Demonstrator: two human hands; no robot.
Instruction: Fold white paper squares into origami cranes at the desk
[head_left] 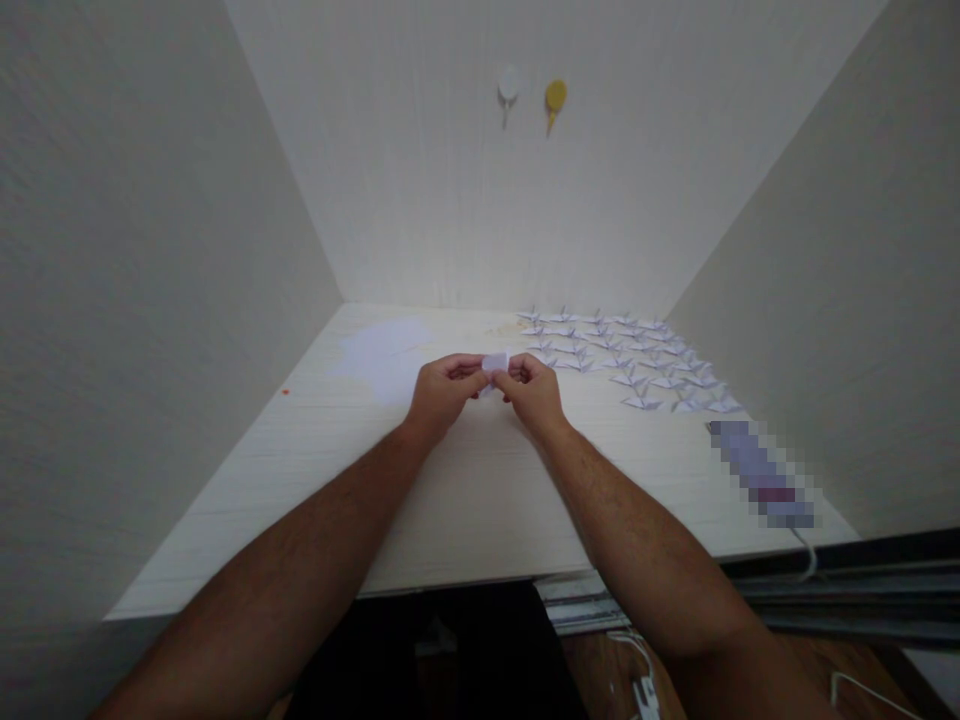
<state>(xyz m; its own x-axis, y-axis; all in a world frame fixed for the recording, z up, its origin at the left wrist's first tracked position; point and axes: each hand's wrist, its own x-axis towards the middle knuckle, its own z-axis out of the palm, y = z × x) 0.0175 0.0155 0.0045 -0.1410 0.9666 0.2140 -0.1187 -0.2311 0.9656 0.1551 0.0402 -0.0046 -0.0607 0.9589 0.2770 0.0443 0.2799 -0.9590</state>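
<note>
Between my two hands, above the middle of the white table, is a small piece of white paper [495, 362]. My left hand [448, 388] pinches its left side, with the thumb at the lower edge. On the right side, the thumb and fingers of my right hand [534, 388] close on the same paper. The fingers partly cover it, so its folds are hard to make out. To the right of my hands, several folded white paper cranes [642, 403] stand in rows. Left of my left hand lie white paper sheets [382, 350], spread over one another.
Walls enclose the white table [465, 520] at the back and both sides. A blurred-out flat object [761, 475] with a white cable [806, 555] lies near the right front edge. A white hook [508, 85] and a yellow hook [555, 97] are on the back wall.
</note>
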